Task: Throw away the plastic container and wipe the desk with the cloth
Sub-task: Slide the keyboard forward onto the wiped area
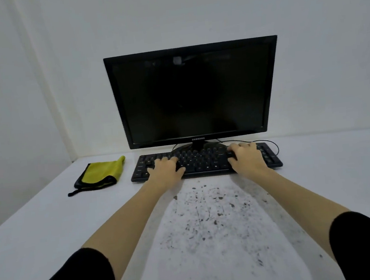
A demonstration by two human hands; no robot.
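Observation:
A folded yellow cloth (100, 174) with a dark trim lies on the white desk (41, 232) to the left of the black keyboard (204, 160). My left hand (165, 170) rests on the keyboard's left half with relaxed fingers on the keys. My right hand (245, 157) rests on its right half in the same way. Dark specks and smears of dirt (211, 214) cover the desk between my forearms, in front of the keyboard. No plastic container is in view.
A black monitor (194, 91) with a dark screen stands behind the keyboard against the white wall. A thin black cable (276, 147) loops right of the keyboard. The desk's left edge runs diagonally at the far left.

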